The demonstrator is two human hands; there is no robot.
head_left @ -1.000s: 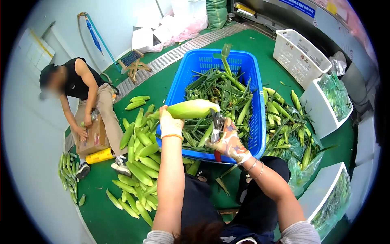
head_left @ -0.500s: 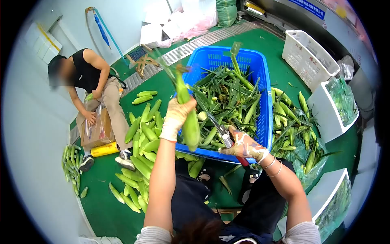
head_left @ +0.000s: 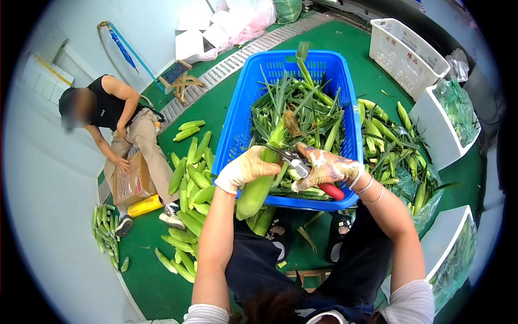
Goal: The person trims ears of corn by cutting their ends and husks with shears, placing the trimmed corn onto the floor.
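My gloved left hand (head_left: 248,168) is closed around a green ear of corn (head_left: 252,198) in its husk, its leafy, silky end tilted up over the crate. My gloved right hand (head_left: 330,166) grips red-handled pruning shears (head_left: 298,163). Their metal blades lie against the upper part of the ear, close to my left fingers. Below both hands stands a blue plastic crate (head_left: 229,137) with cut leaves and husk ends (head_left: 302,116) inside. A pile of trimmed corn ears (head_left: 197,186) lies on the floor to the left of the crate.
Untrimmed corn (head_left: 386,140) lies right of the crate, near white boxes (head_left: 440,132) with green bags. A white crate (head_left: 402,62) stands behind. At left sits a person (head_left: 116,102) with a carton (head_left: 135,181), beside a smaller heap of green ears (head_left: 105,229) and a folding stool (head_left: 181,81).
The ear in my left hand has swung down, its leafy end now over the crate. My right hand has brought the shears up to it. The seated person's hand has moved toward the carton.
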